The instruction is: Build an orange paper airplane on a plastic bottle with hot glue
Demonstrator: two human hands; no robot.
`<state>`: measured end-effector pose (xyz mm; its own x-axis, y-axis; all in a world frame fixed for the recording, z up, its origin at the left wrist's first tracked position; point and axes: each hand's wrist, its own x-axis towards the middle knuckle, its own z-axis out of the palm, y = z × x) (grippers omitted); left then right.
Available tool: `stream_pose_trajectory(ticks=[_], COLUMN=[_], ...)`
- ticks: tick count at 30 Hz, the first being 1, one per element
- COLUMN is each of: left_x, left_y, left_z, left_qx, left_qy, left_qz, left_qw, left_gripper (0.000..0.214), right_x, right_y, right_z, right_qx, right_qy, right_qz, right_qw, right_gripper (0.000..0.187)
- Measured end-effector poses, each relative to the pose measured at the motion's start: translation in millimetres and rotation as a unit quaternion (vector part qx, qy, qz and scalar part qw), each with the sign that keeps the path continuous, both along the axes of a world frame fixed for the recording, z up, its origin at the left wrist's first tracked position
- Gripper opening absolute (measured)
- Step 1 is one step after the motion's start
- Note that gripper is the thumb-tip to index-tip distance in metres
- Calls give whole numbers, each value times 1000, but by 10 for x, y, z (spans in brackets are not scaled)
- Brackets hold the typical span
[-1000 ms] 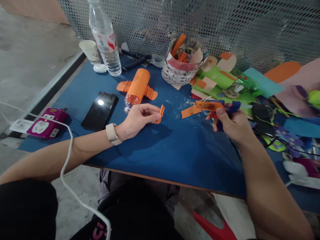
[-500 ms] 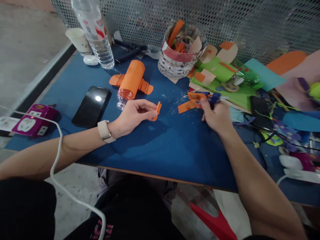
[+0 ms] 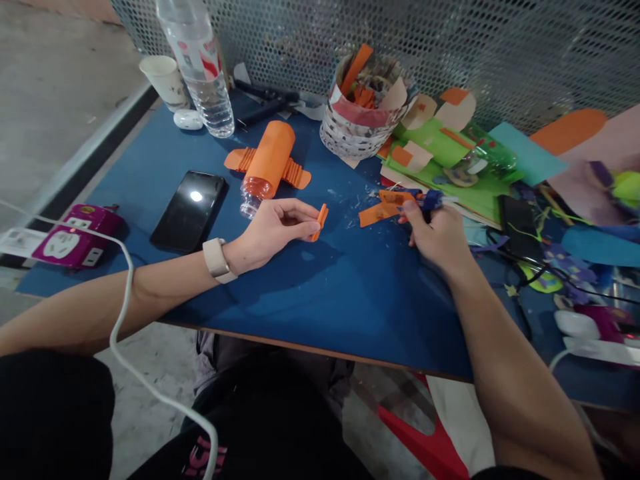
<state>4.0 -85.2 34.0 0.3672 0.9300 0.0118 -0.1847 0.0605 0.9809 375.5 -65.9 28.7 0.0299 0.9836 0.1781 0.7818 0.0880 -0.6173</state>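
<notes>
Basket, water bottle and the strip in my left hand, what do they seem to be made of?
Basket: probably printed paper, mostly matt; its woven bands show mottled dark marks.
Water bottle: likely plastic, clear and glossy, with see-through, ribbed walls.
Strip in your left hand: matt orange paper or thin card, judging by its dull, layered folds.

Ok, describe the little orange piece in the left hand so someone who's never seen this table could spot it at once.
Over the blue table, find the left hand, with a pale band on its wrist. Its fingers pinch a small orange piece. Unlike the flat orange strip near the right hand, this one is narrow and layered like folded paper.
</notes>
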Motion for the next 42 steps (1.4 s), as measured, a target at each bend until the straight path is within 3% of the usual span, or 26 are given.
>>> stream_pose_trajectory(ticks=[8, 16, 42], left_x=[16, 17, 6], left_y=[8, 16, 12], left_z=[-6, -27, -6], left_qx=[0, -2, -5], left_qy=[-7, -10, 0], left_qz=[1, 2, -2], left_qw=[1000, 1000, 1000], left_gripper=[37, 35, 32], right_x=[-21, -41, 24], right_y=[-12, -12, -17], right_z=[20, 39, 26], right_qx=[10, -23, 10], right_qy=[6, 17, 1], right_qz=[-4, -13, -12], right_qw=[1000, 1000, 1000], right_gripper=[81, 83, 79])
